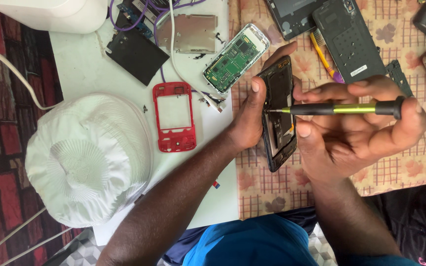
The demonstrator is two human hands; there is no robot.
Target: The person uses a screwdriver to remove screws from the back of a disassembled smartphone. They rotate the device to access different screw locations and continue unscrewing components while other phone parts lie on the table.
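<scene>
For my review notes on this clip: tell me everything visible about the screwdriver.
The screwdriver is slim, with a black and yellow-green shaft that looks like metal and a black cap at its end. It lies nearly level, tip pointing left onto the inside of the opened phone. The right hand grips it, fingers wrapped around shaft and cap. The left hand holds the phone on edge over the patterned cloth.

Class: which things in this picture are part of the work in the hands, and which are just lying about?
In use: left hand, black phone frame, right hand, green screwdriver.

Lying about: red phone frame, green circuit board, white hat, metal plate, yellow toothbrush.
</scene>
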